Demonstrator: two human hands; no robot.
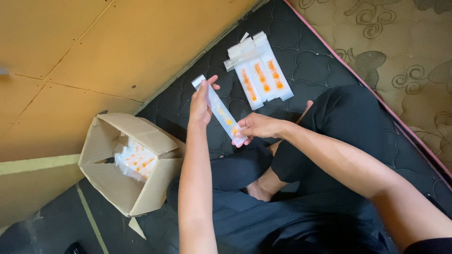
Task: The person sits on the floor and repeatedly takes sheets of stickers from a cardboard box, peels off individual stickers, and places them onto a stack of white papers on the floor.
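Dark quilted mattress [301, 61], laid beside a yellowish panelled wall and a patterned beige carpet [405, 42]; person seated cross-legged on it in black trousers.

Item in hand: long, narrow clear plastic packet with orange printing [220, 112], held slantwise above the mattress in front of the knees. Left hand [201, 104] pinches its upper end, fingers closed on it; right hand [256, 127] grips its lower end, fingers wrapped round.

Near the mattress's far edge: flat pile of similar clear packets with orange panels [259, 70], lying side by side, well apart from the hands.

At the mattress's wall-side edge: open brown cardboard carton [127, 164], flaps up, more white-and-orange packets inside.

Step, as judged: one packet is being handled between carton and pile, perhaps straightened or checked. Whatever follows would call for one hand to let go so the other can carry it
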